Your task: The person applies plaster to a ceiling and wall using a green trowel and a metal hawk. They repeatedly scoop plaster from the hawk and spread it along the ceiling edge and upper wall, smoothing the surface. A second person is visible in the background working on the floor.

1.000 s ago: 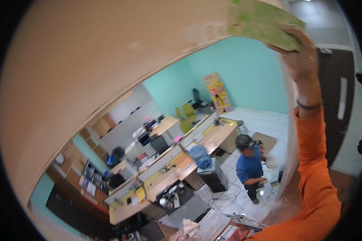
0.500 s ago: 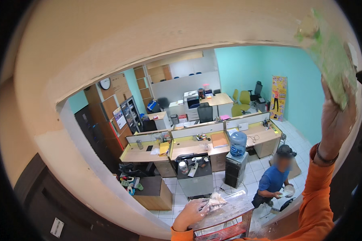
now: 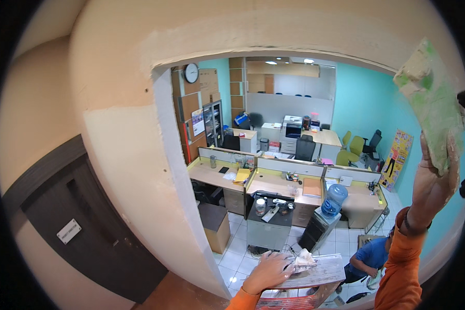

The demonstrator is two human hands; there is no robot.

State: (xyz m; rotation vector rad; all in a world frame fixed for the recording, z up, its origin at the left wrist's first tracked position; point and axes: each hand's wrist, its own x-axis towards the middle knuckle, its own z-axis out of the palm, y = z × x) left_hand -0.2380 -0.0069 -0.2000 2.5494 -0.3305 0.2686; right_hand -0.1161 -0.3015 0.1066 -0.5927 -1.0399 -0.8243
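High at the right, my right hand [image 3: 439, 160] is closed round a green flat scraper [image 3: 435, 116] smeared with pale putty, a thick lump of it at the upper end. The scraper is raised in front of the right side of the wall opening. Low in the middle, my left hand [image 3: 268, 271] lies on the worn top of a stepladder [image 3: 323, 273], its fingers bent. At those fingertips sits a putty-covered blade [image 3: 305, 260] with a grey edge; its grip is hidden by my hand. White residue marks my fingers.
A beige wall [image 3: 119, 67] with patched areas frames the opening. A dark door [image 3: 82, 222] stands left. Beyond are desk partitions [image 3: 287, 166], a water dispenser [image 3: 319, 227], a cabinet with jars [image 3: 268, 232], and a person in blue [image 3: 369, 258] at the lower right, close to the ladder.
My view has swung left, so the room sits further right and more of the door shows. The scraper appears slightly lower. The person in blue has moved partly behind my right arm.
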